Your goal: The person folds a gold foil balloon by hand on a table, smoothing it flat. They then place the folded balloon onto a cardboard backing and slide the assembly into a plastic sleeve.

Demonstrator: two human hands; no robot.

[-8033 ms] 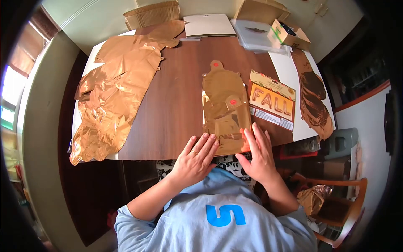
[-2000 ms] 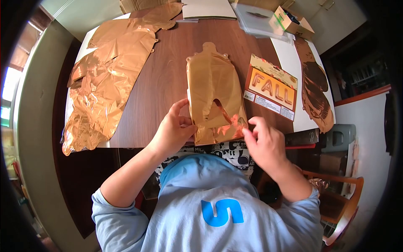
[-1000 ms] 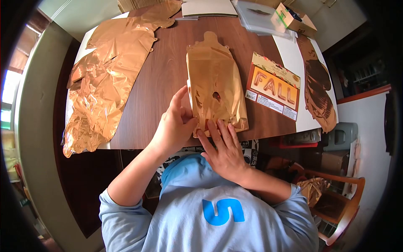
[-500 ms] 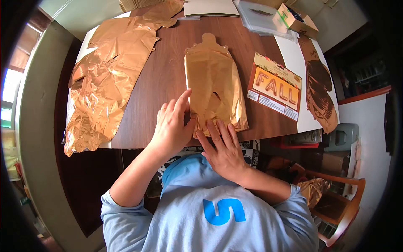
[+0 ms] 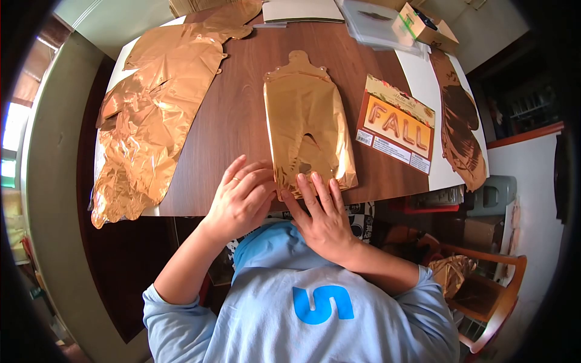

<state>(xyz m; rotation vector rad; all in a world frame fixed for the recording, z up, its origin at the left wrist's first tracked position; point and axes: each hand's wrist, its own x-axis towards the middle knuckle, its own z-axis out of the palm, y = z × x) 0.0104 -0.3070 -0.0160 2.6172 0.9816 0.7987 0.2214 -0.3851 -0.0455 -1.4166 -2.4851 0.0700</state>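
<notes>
1. Right hand (image 5: 324, 215): open, palm down, fingers spread. Tips pressed on the near edge of the foil balloon (image 5: 308, 136); nothing gripped.
2. Left hand (image 5: 242, 199): open and flat, resting on the table (image 5: 242, 115) at the balloon's near left corner. Fingertips touching its edge; nothing gripped.
3. Handling, as judged: smooth with flat palms rather than fingertips. Stroke from the near edge toward the far neck so that trapped air can leave. Pin one corner while the other hand sweeps. Go lightly over the creases round the small opening near the middle.
4. Foil balloon: gold, deflated, lying flat and lengthwise away from the body. Near edge under the right fingertips and just right of the left hand; the rest beyond both hands.
5. Pack marked FALL (image 5: 396, 124): just right of the balloon, not touching it.
6. Crumpled copper foil (image 5: 154, 115): left side of the table, well apart from the left hand.
7. Dark foil shape (image 5: 457, 127): right edge of the table.
8. Cardboard box (image 5: 420, 27) and clear plastic sleeves (image 5: 375, 21): far end.
</notes>
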